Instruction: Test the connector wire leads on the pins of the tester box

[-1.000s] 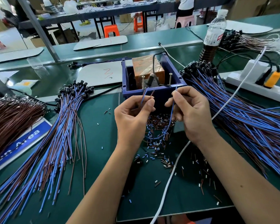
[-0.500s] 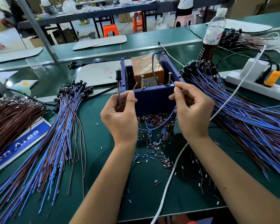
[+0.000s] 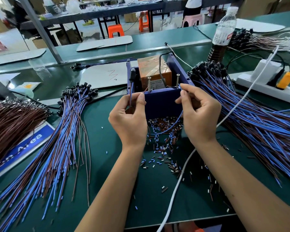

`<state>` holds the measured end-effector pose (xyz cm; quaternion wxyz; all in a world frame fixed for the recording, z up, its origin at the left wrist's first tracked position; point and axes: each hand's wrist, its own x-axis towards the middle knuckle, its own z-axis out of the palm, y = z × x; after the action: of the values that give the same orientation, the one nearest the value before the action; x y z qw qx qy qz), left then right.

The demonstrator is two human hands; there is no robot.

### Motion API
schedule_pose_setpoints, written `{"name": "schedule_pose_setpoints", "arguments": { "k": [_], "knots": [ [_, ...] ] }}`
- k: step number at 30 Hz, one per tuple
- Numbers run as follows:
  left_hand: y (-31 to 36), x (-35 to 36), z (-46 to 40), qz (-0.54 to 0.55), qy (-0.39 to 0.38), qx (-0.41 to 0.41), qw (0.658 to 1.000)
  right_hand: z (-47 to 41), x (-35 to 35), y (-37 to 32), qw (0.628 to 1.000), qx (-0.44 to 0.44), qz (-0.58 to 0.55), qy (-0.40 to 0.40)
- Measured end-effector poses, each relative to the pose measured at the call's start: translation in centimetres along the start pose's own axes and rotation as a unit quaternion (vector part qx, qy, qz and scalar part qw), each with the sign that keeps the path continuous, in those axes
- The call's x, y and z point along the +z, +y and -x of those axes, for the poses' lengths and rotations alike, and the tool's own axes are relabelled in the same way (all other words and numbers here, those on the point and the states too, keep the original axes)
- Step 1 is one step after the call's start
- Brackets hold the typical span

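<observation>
The dark green bench mat [image 3: 107,164] filled the view. A wide fan of blue and brown wire harnesses [image 3: 258,128] lay at 3 o'clock, and a second bundle of blue and brown leads with black connectors [image 3: 62,148] at 9 o'clock. A white power strip [image 3: 258,87] sat at 2 o'clock, with a clear plastic bottle of dark liquid [image 3: 222,34] behind it.

The open blue plastic tester box [image 3: 162,102] stood at 12 o'clock, just beyond both hands. It held an orange taped block [image 3: 152,69] and two upright metal screw pins [image 3: 149,83].

Both forearms reached in from 6 o'clock, wrists raised. The left hand [image 3: 129,121] was curled, thumb and forefinger pinching the connector wire [image 3: 131,91] upright beside the box's left wall, its black connector head [image 3: 133,74] on top. A brown lead ran from this pinch toward the left pin. The right hand [image 3: 199,114] was curled too, thumb and forefinger pinching the blue lead [image 3: 174,124] at the box's near-right corner, close by the right pin; contact could not be told. The blue lead drooped in a loop between the hands.

Cut blue and brown insulation bits [image 3: 164,131] littered the mat below the box. A white cable [image 3: 174,190] crossed them.
</observation>
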<state>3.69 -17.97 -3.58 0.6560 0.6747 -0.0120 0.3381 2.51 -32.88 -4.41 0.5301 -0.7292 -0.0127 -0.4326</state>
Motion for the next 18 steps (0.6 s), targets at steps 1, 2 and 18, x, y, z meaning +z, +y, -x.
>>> {"name": "schedule_pose_setpoints", "arguments": {
  "k": [1, 2, 18],
  "knots": [
    [0.0, 0.0, 0.0, 0.001, 0.001, 0.000, 1.000, 0.0, 0.0, 0.0, 1.000, 0.001, 0.001, 0.000],
    [0.0, -0.1, 0.0, 0.001, 0.002, 0.000, 1.000, 0.0, 0.0, 0.1, 1.000, 0.002, 0.003, -0.001],
    [1.8, 0.5, 1.5, 0.004, 0.007, 0.042, 0.999, 0.3, -1.8, -0.3, 0.999, 0.031, -0.025, 0.016]
  ]
}}
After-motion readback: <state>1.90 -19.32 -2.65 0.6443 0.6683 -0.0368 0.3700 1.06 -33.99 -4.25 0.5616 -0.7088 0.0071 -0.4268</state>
